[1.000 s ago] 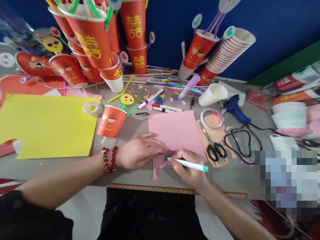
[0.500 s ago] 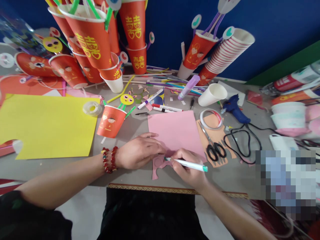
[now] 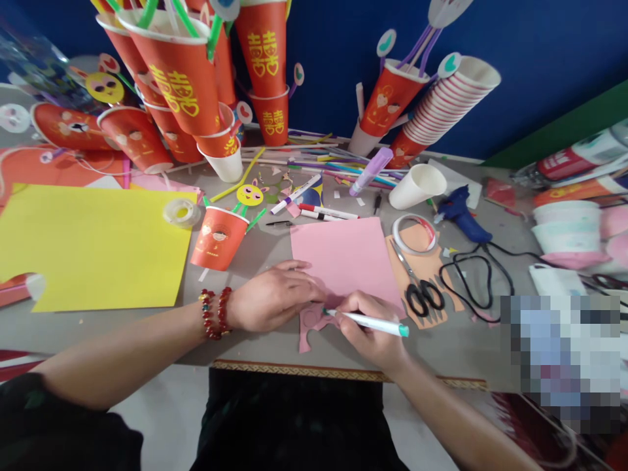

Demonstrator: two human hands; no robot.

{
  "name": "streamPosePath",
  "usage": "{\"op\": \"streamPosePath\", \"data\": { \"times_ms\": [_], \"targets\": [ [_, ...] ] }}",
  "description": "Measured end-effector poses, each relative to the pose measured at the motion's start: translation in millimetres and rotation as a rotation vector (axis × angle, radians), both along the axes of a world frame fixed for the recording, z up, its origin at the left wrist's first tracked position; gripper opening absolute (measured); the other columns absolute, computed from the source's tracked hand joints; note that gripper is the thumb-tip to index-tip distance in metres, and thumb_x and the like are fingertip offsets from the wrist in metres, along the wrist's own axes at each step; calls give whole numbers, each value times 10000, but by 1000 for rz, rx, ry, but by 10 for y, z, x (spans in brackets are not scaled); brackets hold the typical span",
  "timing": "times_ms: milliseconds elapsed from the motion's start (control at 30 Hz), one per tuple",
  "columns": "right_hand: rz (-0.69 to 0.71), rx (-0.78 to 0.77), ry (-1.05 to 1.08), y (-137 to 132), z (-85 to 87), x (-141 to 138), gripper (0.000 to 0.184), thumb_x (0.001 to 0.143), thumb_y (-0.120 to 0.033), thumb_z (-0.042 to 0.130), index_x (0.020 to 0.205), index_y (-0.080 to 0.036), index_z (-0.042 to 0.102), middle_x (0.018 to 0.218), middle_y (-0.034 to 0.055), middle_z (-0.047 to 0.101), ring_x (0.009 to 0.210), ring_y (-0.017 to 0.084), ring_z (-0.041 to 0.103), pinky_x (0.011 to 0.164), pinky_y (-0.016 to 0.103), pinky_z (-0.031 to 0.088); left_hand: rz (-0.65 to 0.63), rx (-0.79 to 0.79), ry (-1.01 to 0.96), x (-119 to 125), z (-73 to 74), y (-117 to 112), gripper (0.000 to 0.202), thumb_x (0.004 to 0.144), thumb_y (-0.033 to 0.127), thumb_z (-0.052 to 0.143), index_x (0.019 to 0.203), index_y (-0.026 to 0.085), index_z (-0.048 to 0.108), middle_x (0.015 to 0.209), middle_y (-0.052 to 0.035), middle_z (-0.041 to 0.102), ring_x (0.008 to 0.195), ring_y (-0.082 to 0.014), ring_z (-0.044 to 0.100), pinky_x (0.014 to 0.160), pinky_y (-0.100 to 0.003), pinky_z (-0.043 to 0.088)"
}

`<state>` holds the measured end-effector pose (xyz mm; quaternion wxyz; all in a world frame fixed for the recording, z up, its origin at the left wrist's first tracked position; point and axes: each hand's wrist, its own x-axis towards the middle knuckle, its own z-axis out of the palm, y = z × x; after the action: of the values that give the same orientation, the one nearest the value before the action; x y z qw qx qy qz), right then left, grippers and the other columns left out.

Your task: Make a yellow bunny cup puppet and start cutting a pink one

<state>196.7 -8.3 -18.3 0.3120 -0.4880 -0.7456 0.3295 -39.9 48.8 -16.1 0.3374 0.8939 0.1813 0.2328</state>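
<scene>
My right hand (image 3: 370, 330) is closed round a white marker (image 3: 373, 322) with a green end. Its tip touches the pink paper's cut lower edge, where a small circle is drawn. My left hand (image 3: 275, 297) lies palm down over the left part of the pink paper (image 3: 346, 255), fingers stretched out and pressing on it close to the marker tip; its thumb is mostly hidden. A red bead bracelet (image 3: 224, 312) is on that wrist. Left of the paper stands a red paper cup (image 3: 219, 239) with a yellow bunny face (image 3: 250, 195) on green stems.
Scissors (image 3: 417, 288) and a tape roll (image 3: 415, 234) lie on orange paper at the right, near a blue glue gun (image 3: 464, 212) with a looping black cord. Yellow paper (image 3: 98, 248) covers the left. Stacked red cups (image 3: 176, 78), a white cup (image 3: 417, 186) and markers stand or lie behind.
</scene>
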Motion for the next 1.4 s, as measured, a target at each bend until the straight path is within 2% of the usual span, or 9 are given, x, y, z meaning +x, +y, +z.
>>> {"op": "streamPosePath", "data": {
  "times_ms": [733, 1000, 1100, 1233, 1400],
  "targets": [
    [4, 8, 11, 6, 4, 1, 151, 835, -157, 539, 701, -228, 541, 617, -22, 631, 547, 144, 583, 543, 253, 444, 2, 6, -2, -4, -3, 2, 346, 914, 97, 445, 1224, 214, 545, 1193, -73, 735, 1129, -202, 672, 1157, -463, 350],
    [16, 9, 26, -2, 1, 6, 162, 835, -139, 548, 696, -221, 529, 602, -29, 602, 529, 130, 548, 529, 244, 414, 0, 9, 3, -3, 3, 3, 339, 916, 93, 437, 1217, 203, 546, 1193, -83, 736, 1127, -208, 674, 1152, -466, 355],
    [-14, 11, 50, -16, -4, 22, 179, 840, -129, 543, 691, -224, 512, 573, -41, 556, 495, 122, 499, 496, 241, 385, 0, 9, -7, -3, -1, 2, 342, 911, 87, 437, 1215, 198, 547, 1185, -82, 739, 1115, -208, 680, 1147, -470, 361],
    [-40, 8, 108, -19, -8, 34, 180, 851, -122, 532, 705, -223, 505, 591, -41, 568, 483, 115, 480, 483, 237, 376, 3, -2, 3, -1, 0, 0, 367, 893, 70, 440, 1217, 204, 547, 1178, -74, 740, 1095, -201, 686, 1146, -468, 364],
    [1, -5, 53, -11, -1, 26, 161, 859, -149, 552, 714, -215, 529, 604, -32, 591, 528, 127, 533, 523, 241, 402, 1, 0, -17, -4, -4, -2, 373, 888, 58, 453, 1221, 198, 544, 1187, -75, 738, 1112, -205, 678, 1151, -469, 353]
  ]
}}
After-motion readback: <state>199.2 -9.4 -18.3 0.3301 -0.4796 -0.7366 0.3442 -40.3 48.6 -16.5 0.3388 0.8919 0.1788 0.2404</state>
